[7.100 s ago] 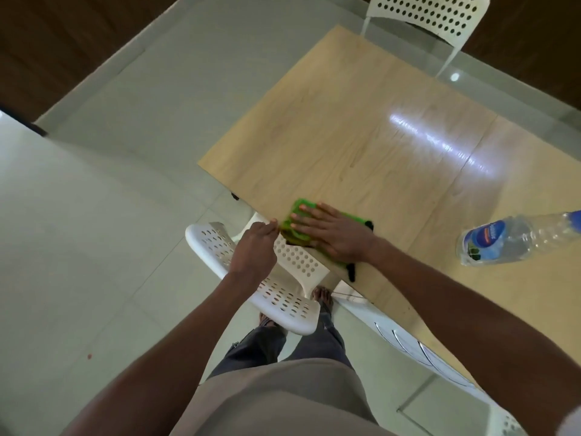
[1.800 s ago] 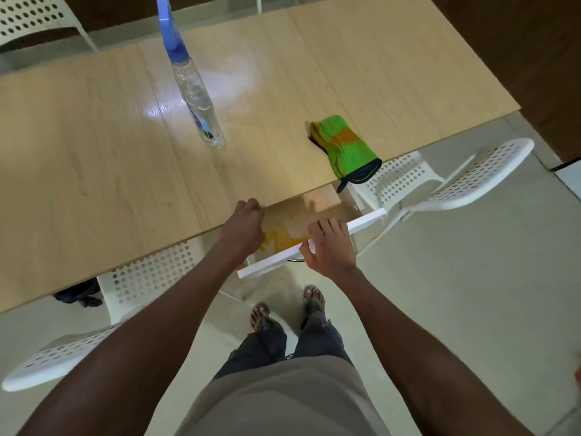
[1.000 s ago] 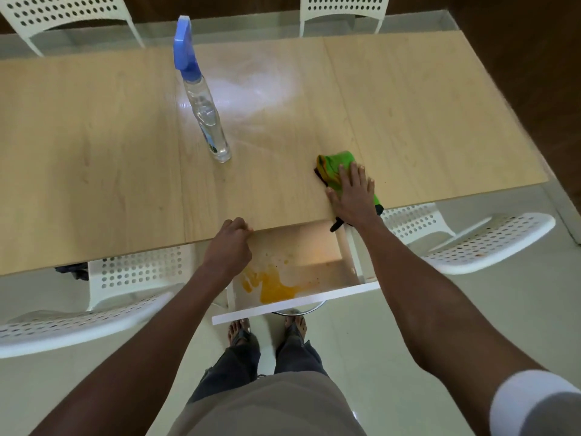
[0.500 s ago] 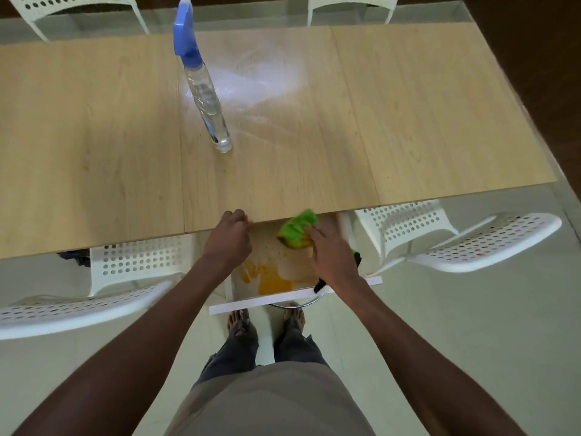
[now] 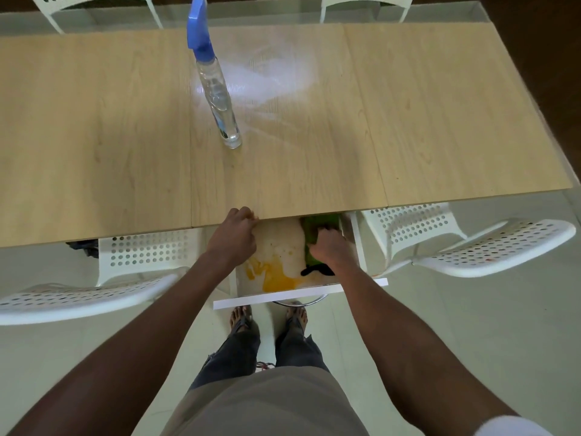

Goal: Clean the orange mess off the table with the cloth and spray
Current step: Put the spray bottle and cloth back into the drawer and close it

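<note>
Lower centre: right hand [image 5: 327, 247] clutched the cloth [image 5: 318, 222] in the drawer [image 5: 298, 294], left hand [image 5: 234, 236] gripped the table [image 5: 440, 121] edge. Best to drag it firmly down-frame through the mess [image 5: 276, 280].

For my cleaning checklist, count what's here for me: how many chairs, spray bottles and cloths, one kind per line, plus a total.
White perforated chairs: 4
Spray bottle: 1
Green cloth: 1
Total: 6
</note>
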